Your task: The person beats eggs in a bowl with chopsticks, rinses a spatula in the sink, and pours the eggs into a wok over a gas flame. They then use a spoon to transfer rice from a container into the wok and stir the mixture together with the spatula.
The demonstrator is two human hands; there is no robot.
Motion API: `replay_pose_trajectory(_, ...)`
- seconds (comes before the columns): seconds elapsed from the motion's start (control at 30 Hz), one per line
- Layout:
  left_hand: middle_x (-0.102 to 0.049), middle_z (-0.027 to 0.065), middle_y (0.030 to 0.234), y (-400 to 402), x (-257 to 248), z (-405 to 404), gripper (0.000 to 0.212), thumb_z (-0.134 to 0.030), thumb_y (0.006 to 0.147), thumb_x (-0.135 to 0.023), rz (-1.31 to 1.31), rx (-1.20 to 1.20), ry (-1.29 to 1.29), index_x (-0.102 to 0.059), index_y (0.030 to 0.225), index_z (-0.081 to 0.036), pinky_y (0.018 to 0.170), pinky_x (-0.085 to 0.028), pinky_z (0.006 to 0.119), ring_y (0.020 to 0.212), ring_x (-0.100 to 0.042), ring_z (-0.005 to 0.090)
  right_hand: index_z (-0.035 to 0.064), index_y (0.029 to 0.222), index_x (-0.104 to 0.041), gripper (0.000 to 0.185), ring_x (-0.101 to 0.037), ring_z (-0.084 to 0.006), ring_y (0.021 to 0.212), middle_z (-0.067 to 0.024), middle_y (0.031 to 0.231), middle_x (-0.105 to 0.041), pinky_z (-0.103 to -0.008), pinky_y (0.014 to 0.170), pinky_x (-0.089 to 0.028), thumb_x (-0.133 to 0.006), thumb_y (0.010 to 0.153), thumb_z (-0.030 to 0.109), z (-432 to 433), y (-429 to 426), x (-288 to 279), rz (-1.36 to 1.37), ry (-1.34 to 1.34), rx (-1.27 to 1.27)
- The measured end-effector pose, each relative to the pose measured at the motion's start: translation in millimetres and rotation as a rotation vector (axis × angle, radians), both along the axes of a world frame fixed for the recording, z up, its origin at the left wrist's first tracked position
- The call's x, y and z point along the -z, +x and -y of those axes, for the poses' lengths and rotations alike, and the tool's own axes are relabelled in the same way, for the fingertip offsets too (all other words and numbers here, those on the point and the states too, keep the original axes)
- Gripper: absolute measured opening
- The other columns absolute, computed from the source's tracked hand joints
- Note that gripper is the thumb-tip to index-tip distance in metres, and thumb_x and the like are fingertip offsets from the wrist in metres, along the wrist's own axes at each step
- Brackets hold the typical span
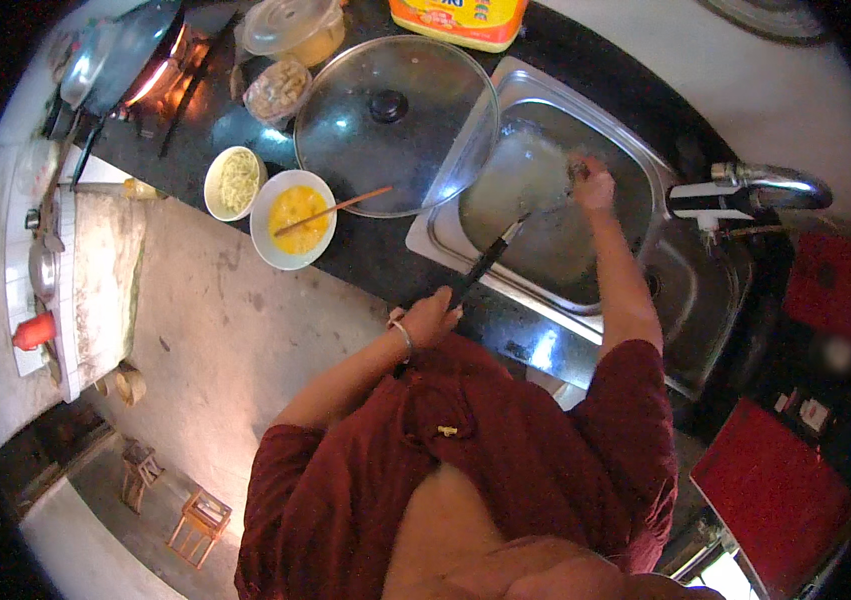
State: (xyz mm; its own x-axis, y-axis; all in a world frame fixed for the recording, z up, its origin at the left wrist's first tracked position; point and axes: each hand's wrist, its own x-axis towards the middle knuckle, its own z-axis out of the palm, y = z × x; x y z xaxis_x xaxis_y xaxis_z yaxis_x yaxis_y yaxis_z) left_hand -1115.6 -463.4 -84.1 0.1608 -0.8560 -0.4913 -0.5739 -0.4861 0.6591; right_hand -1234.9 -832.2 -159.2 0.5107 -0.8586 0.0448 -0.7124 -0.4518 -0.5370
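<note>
My left hand (429,319) is closed on the black handle of a long utensil (487,259) at the counter's front edge. The utensil's thin far end reaches over the steel sink (545,187), but its shape is unclear. Over the basin, my right hand (592,186) has its fingers around something small and dark that I cannot make out. A large glass lid (395,127) with a black knob overlaps the sink's left rim. To its left, a white bowl (260,244) holds beaten egg and a wooden chopstick (354,204); beside it stands a smaller bowl of pale shreds (238,184).
A wok (121,67) sits over a lit flame at the upper left. A lidded plastic tub (294,30) and a bag of pale pieces (277,90) stand behind the bowls. The faucet (770,187) rises right of the basin. A yellow container (459,22) stands behind the lid.
</note>
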Motion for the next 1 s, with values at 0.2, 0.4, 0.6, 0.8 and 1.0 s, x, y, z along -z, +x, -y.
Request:
replay_pose_trajectory(0.2,-0.058,0.0193,0.082,0.9,-9.5,-18.5,0.020,-0.021,0.085,-0.048,0.235,-0.003,0.053,-0.036,0.093,-0.008,0.063,-0.046,0.050,0.074,-0.058,0.0399,0.0129,0.109,-0.058,0.042,-0.057,-0.0261,0.094,-0.0102,0.106,-0.058,-0.0288,0.083,-0.044,-0.055,0.070,0.001,-55.7,-16.3,-77.4,0.414,0.378,-0.322)
replay_pose_trajectory(0.4,-0.057,0.0168,0.079,-11.1,-17.8,-22.1,0.017,-0.018,0.083,-0.048,0.310,-0.058,-0.042,-0.038,0.094,-0.008,0.061,-0.047,0.048,0.070,-0.058,0.0388,0.0103,0.112,-0.056,0.039,-0.054,-0.0305,0.099,-0.0130,0.111,-0.055,-0.0315,0.087,-0.042,-0.049,0.074,0.002,-97.4,-31.7,-37.9,0.278,0.185,-0.697)
replay_pose_trajectory(0.6,-0.058,0.0158,0.081,-27.3,-5.5,-58.3,0.017,-0.018,0.082,-0.046,0.321,0.024,-0.036,-0.041,0.094,-0.007,0.059,-0.047,0.046,0.074,-0.059,0.0345,0.0016,0.101,-0.058,0.025,-0.058,-0.0274,0.076,-0.0173,0.083,-0.060,-0.0382,0.070,-0.044,-0.053,0.082,0.018,-56.4,-70.5,17.6,-0.003,0.513,-0.257)
replay_pose_trajectory(0.8,-0.058,0.0166,0.087,-12.7,6.5,-99.4,0.027,-0.025,0.085,-0.045,0.181,0.024,-0.270,-0.043,0.104,-0.006,0.062,-0.046,0.044,0.077,-0.059,0.0333,0.0036,0.110,-0.055,0.034,-0.059,-0.0257,0.071,-0.0136,0.083,-0.064,-0.0404,0.062,-0.044,-0.051,0.086,0.027,-57.4,-71.1,-5.4,-0.281,0.186,-0.295)
replay_pose_trajectory(1.0,-0.055,0.0165,0.086,18.5,-51.1,-118.1,0.028,-0.023,0.082,-0.051,0.055,0.056,-0.359,-0.041,0.103,-0.007,0.062,-0.045,0.044,0.078,-0.057,0.0359,0.0038,0.108,-0.057,0.032,-0.060,-0.0219,0.077,-0.0096,0.092,-0.064,-0.0316,0.067,-0.046,-0.055,0.082,0.022,-62.2,-82.7,-3.7,0.027,0.312,-0.295)
